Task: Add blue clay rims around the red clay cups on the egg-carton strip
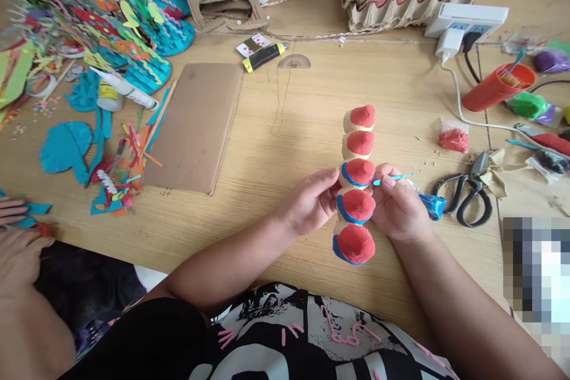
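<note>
Over a wooden table [253, 172], a person's left hand [310, 202] is closed on the left edge of a strip [357, 242] of five red-topped cups [356, 206], three trimmed blue, while the right hand [403, 211] pinches a thin blue tool [404, 177] beside the middle cup [361, 171], near scissors [472, 179]

The strip of cups [357, 206] I'm holding looks like rough, matt paper pulp, its red clay [356, 243] dull and soft-looking, its blue clay [344, 209] ridged in places. My tool [377, 182] seems smooth plastic. I see smooth wood grain on the desk [276, 160], matt brown cardboard in the sheet [193, 124], metal blades on the shears [470, 180].
</note>
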Available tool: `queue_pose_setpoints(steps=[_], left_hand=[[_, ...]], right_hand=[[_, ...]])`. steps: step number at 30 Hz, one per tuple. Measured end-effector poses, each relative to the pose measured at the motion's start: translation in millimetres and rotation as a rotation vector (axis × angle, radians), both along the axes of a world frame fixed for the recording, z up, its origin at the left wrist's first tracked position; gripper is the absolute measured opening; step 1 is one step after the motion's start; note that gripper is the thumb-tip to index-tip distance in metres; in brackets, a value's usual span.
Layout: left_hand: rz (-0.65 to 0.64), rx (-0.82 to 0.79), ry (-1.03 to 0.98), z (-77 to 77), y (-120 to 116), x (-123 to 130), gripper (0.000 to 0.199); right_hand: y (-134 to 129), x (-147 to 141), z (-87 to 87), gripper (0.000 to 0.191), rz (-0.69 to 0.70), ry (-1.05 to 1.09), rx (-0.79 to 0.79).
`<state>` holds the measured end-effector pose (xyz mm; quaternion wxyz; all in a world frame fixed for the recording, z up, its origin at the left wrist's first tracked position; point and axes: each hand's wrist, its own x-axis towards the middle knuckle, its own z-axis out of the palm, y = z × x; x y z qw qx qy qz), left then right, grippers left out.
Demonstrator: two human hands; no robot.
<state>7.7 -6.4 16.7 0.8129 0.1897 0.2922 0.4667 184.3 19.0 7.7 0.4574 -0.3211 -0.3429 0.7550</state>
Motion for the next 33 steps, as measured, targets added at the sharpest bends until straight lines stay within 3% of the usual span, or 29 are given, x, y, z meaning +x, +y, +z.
queue_pose_setpoints(steps=[10,33], left_hand=[[0.074,-0.005,0.028,-2.9,0.7,1.3,0.031],[0.073,0.029,0.031,1.3,-4.9,4.8,0.034]], right_hand=[[-0.2,-1.2,0.7,0.020,0.004,-0.016,0.000],[-1.1,-0.3,0.9,0.020,0.009,-0.015,-0.005]])
